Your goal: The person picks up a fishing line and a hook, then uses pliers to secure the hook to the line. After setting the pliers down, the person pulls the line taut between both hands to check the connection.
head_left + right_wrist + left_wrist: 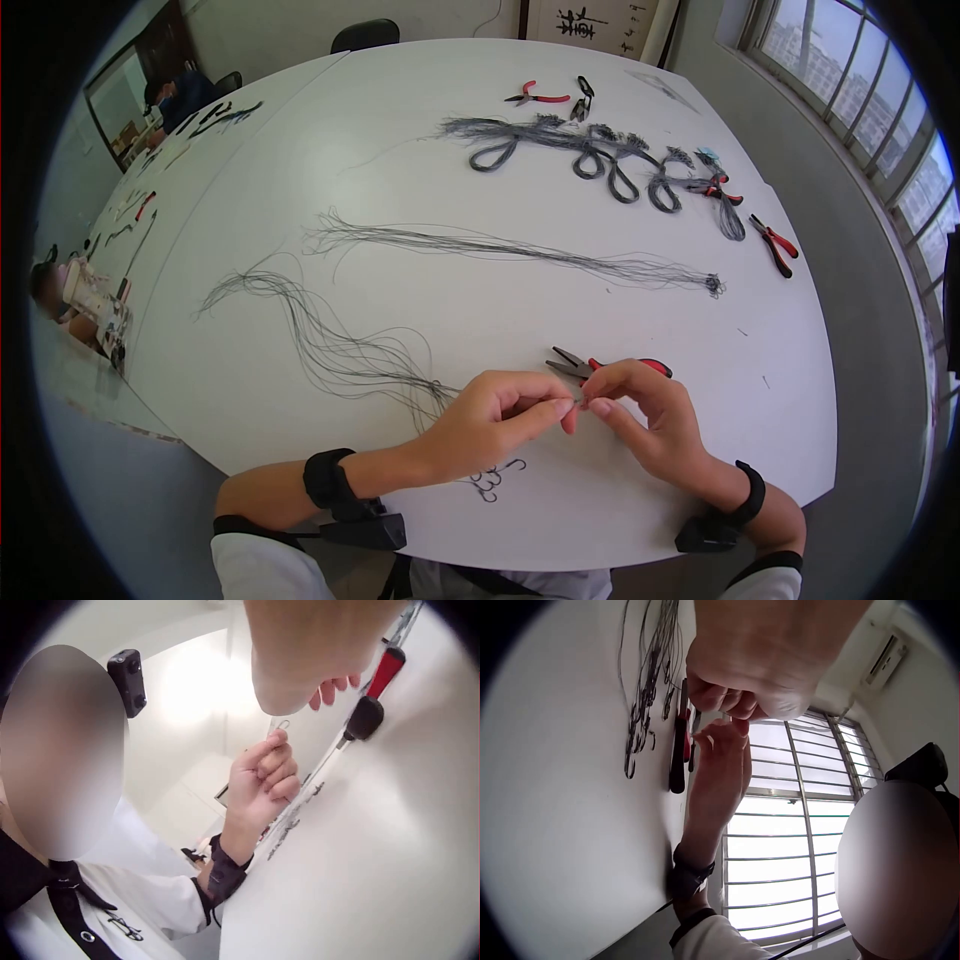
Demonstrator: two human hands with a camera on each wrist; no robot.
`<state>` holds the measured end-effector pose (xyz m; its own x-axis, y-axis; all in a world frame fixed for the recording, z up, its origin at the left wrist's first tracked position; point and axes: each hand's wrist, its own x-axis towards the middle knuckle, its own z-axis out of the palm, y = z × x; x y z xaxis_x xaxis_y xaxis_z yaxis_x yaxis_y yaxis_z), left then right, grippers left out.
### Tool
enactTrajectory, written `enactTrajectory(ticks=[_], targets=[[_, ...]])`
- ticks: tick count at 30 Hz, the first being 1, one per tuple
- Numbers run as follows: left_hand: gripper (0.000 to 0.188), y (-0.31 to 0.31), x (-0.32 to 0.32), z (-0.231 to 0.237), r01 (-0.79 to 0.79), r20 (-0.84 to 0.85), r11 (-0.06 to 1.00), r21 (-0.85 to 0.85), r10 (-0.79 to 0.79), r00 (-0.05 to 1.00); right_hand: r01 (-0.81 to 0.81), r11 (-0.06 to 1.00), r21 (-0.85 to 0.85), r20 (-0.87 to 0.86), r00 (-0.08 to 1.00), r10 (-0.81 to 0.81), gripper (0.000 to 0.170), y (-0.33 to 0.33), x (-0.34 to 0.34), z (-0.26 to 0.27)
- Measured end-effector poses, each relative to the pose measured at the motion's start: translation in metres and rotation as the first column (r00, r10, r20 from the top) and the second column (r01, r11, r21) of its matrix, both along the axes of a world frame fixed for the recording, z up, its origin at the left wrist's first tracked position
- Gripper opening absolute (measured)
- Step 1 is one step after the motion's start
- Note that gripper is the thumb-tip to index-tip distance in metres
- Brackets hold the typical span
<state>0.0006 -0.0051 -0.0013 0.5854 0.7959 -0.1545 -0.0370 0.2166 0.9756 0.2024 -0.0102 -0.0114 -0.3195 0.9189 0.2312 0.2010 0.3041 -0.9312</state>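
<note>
- Fishhook, tiny, poking up from the fingertips of the left hand, held above the white table.
- Tight pinch here: left thumb and forefinger meet on it, no gap to see, and the bend juts clear of them, probably so the rest sits firm.
- Right hand close alongside now, thumb and forefinger curved, tips nearly together! Whether they have caught a line, I cannot tell; facing in from the other side likely steadies such small work.
- Just beyond it lie pliers, jaws parted, seemingly parked for an easy reach.
- Under the left hand, a cluster of hooks, with fine lines trailing away to the left, perhaps so they don't snag.
- Farther out, a second bundle runs lengthwise, well apart, which should keep the two sets from tangling.
</note>
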Motion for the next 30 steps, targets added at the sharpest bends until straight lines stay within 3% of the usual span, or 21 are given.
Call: enactTrajectory(ticks=[2, 9, 11, 12, 15, 20, 23, 24, 26, 28, 30], targets=[[0.021, -0.001, 0.001, 0.001, 0.036, -0.01, 0.999, 0.038, -0.036, 0.999, -0.085, 0.993, -0.077, -0.043, 0.996, 0.082, 0.008, 0.0, 0.001, -0.001], [0.022, 0.0, 0.001, 0.0, 0.049, -0.011, 0.999, -0.008, -0.049, 0.999, -0.081, 0.997, -0.003, -0.037, 0.996, 0.081, 0.005, -0.001, 0.005, -0.001], [0.026, 0.001, 0.004, -0.004, -0.117, 0.007, 0.992, 0.051, 0.116, 0.993, -0.013, 1.0, -0.014, -0.028, 1.0, 0.013, 0.004, -0.001, 0.005, 0.001], [0.026, 0.003, 0.003, -0.004, -0.117, 0.008, 0.992, 0.055, 0.117, 0.993, -0.013, 1.0, -0.01, -0.028, 1.0, 0.013, 0.004, -0.001, 0.005, 0.003], [0.028, 0.015, -0.003, 0.004, -0.328, 0.128, 0.943, 0.053, 0.319, 0.939, 0.019, 0.992, -0.125, -0.116, 0.993, -0.034, 0.005, 0.003, 0.009, 0.011], [0.027, 0.042, -0.037, 0.027, -0.416, 0.178, 0.908, -0.055, 0.419, 0.89, 0.143, 0.981, -0.131, -0.157, 0.974, -0.163, 0.005, 0.019, 0.024, 0.02], [0.024, 0.056, -0.059, 0.039, -0.186, -0.043, 0.978, 0.093, 0.191, 0.981, 0.202, 0.975, -0.097, -0.138, 0.967, -0.214, 0.007, 0.025, 0.029, 0.026], [0.024, 0.059, -0.064, 0.042, -0.188, -0.043, 0.977, 0.096, 0.193, 0.98, 0.2, 0.977, -0.076, -0.139, 0.968, -0.209, 0.008, 0.027, 0.031, 0.028], [0.022, 0.064, -0.072, 0.045, -0.072, -0.271, 0.958, 0.276, 0.149, 0.951, 0.216, 0.975, -0.059, -0.132, 0.966, -0.222, 0.008, 0.03, 0.034, 0.028], [0.021, 0.067, -0.077, 0.044, -0.107, -0.268, 0.95, 0.293, 0.189, 0.945, 0.223, 0.974, -0.026, -0.11, 0.968, -0.225, 0.007, 0.034, 0.038, 0.028], [0.021, 0.069, -0.08, 0.043, -0.292, -0.153, 0.897, 0.332, 0.357, 0.921, 0.219, 0.975, -0.025, -0.114, 0.969, -0.221, 0.007, 0.039, 0.044, 0.026]])
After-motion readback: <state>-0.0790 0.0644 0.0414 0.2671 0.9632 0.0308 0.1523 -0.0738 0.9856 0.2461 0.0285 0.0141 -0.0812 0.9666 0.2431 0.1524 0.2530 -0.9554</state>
